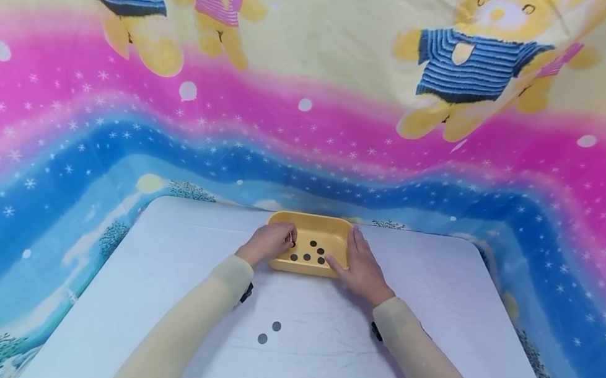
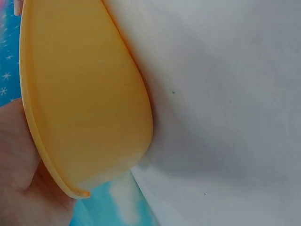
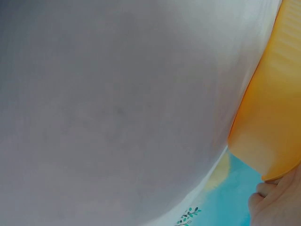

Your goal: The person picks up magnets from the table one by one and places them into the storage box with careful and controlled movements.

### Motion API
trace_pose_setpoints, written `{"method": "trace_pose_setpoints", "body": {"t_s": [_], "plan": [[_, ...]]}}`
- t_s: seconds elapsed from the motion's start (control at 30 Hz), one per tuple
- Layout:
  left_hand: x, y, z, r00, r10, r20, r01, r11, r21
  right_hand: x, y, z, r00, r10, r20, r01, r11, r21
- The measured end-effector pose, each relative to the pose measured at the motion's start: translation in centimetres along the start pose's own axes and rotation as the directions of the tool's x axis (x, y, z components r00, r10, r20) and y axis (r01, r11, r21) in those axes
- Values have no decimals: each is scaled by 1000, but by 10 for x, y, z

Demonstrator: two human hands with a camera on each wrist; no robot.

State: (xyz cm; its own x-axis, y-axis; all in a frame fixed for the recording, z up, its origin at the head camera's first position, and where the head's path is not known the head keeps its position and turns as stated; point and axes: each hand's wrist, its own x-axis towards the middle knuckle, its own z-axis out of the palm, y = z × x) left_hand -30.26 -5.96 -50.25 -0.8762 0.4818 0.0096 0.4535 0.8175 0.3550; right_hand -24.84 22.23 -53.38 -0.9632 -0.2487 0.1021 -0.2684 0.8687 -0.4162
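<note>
Head view: I see the left hand [image 1: 269, 240] pinching a small, dark, round disc [image 1: 293, 244] inside a yellow, rounded-rectangular, plastic-looking tray [image 1: 307, 269]. Five dark discs [image 1: 307, 257] lie there; two grey discs [image 1: 277, 326] lie nearer on the white, cloth-covered table [image 1: 330, 348]. The right hand [image 1: 363, 272], fingers straight, touches the tray's right end.

Left wrist view: the tray hides the fingertips.

Right wrist view: fingers [image 3: 265, 189] meet the rim.

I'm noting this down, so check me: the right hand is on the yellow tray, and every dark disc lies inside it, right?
Not every one: the head view shows two dark discs on the white table, outside the yellow tray. The right hand is on the tray.
</note>
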Motion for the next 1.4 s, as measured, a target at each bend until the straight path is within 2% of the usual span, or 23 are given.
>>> {"method": "trace_pose_setpoints", "body": {"t_s": [0.13, 0.27, 0.57, 0.83, 1.0, 1.23, 1.4], "plan": [[3, -2, 3, 1000, 23, -7, -23, 998, 53, 0, 0, 1, 1000, -3, -9, 3, 1000, -1], [5, -2, 3, 1000, 24, 9, -24, 998, 60, 1, 0, 1, 1000, -9, -12, 9, 1000, -5], [7, 2, 4, 998, -30, 49, 22, 989, 148, 1, -1, 0, 1000, -18, -19, 17, 1000, -16], [10, 5, 8, 998, -46, 35, 38, 978, 205, 1, -1, 0, 999, -32, -30, 31, 999, -25], [11, 6, 10, 998, -53, 24, 46, 975, 216, 1, -2, 0, 999, -27, -28, 26, 999, -19], [10, 9, 9, 997, -73, 40, 63, 975, 211, 1, -1, 0, 1000, -20, -11, 20, 1000, -19], [11, 8, 11, 998, -67, 9, 64, 983, 171, 0, -1, 0, 1000, -14, -2, 14, 1000, -19]]}}
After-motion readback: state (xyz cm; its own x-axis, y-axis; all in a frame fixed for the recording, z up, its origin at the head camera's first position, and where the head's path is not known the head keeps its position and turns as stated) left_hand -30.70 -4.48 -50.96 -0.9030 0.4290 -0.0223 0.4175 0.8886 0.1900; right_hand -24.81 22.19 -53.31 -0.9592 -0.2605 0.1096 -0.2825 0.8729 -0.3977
